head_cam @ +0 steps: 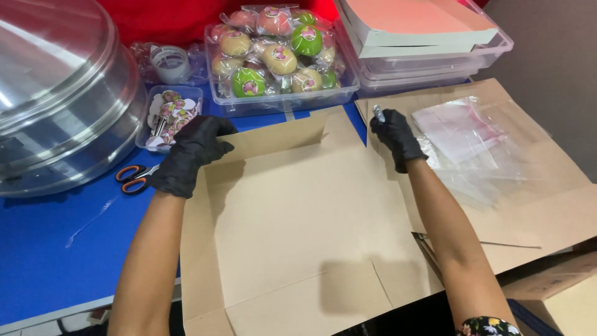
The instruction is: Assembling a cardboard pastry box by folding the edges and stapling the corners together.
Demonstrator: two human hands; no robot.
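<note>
A flat brown cardboard box blank (298, 230) lies in front of me on the blue table, its far flap bent upward. My left hand (189, 152), in a black glove, grips the far left corner of the box where the flap folds up. My right hand (395, 137), also gloved in black, is at the far right corner of the box and pinches a small silvery object (379, 113) between its fingers.
A clear tub of wrapped green and tan round items (280, 53) stands at the back. Left of it sit a tape roll (170, 62), a small tray of stickers (171, 109), orange-handled scissors (134, 177) and a large metal dome (56, 93). Clear plastic bags (472, 143) lie on cardboard at right.
</note>
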